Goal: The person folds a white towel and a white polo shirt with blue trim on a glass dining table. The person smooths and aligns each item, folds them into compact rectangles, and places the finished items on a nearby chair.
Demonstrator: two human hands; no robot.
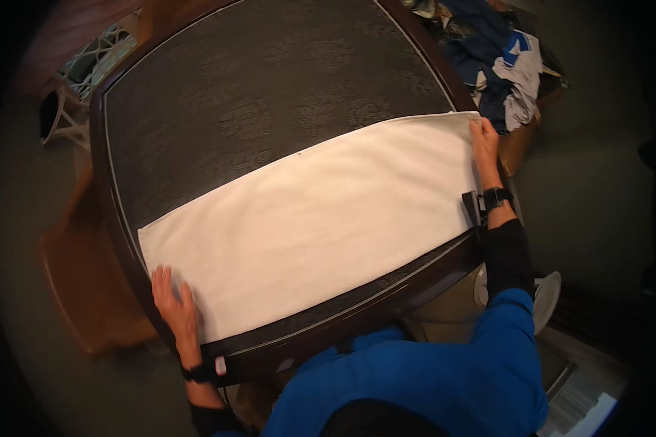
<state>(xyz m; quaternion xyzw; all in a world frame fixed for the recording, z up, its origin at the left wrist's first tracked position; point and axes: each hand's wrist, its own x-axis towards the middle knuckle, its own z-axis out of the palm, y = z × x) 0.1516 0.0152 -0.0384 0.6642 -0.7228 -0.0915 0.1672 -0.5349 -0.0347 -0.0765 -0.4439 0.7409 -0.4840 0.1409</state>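
A white cloth (311,218), seemingly a towel, lies spread in a long rectangle across the near part of a dark table with a floral-patterned top (284,71). At the cloth's far right corner, my right hand (485,145) grips the edge between thumb and fingers. My left hand (176,306) rests at the cloth's left short edge, fingers apart, flat on or just over the fabric. Both wrists wear black bands. A small dark object (470,207) sits by my right wrist, over the cloth's right edge.
Clothes in navy, grey and blue (516,76) are heaped beyond the table's right side. A brown chair (93,284) stands at the left edge. A white-framed item (68,120) is at upper left. Behind my right arm is a round pale object (548,300). The table has a raised dark wooden rim (120,240).
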